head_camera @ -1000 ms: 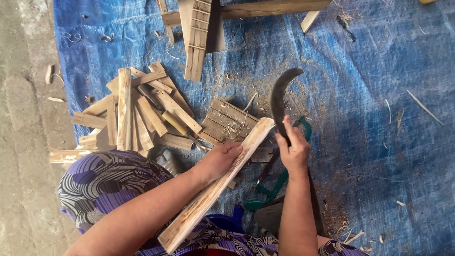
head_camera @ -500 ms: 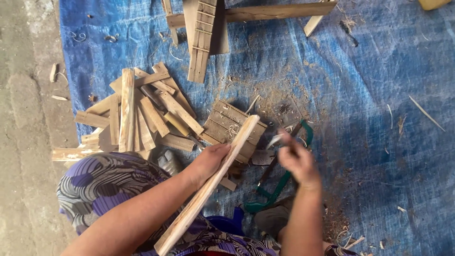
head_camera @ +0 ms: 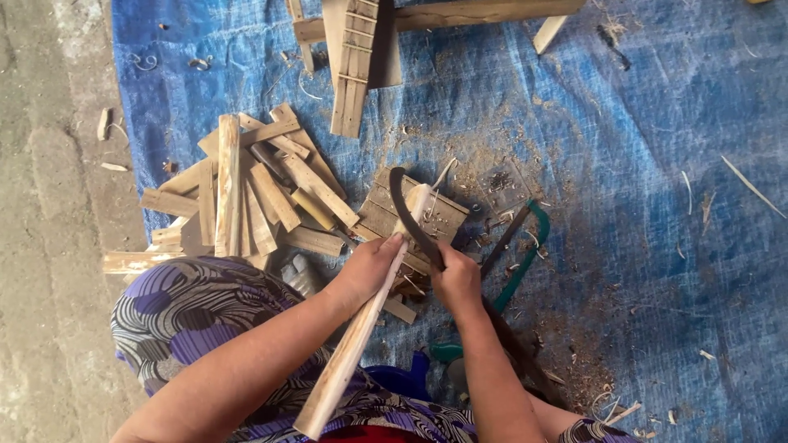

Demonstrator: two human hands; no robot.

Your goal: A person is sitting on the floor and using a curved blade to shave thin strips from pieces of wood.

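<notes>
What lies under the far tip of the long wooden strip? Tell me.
The long wooden strip, held by the left hand, rests its tip on a slatted wooden block lying on the blue tarp. The curved blade crosses there, hiding part of the block.

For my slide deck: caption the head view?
Left hand steadies a wooden strip; right hand works a curved blade.

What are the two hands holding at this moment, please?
Left hand: closed on the long wooden slat.
Right hand: closed on the curved dark blade, which lies against the slat.
</notes>
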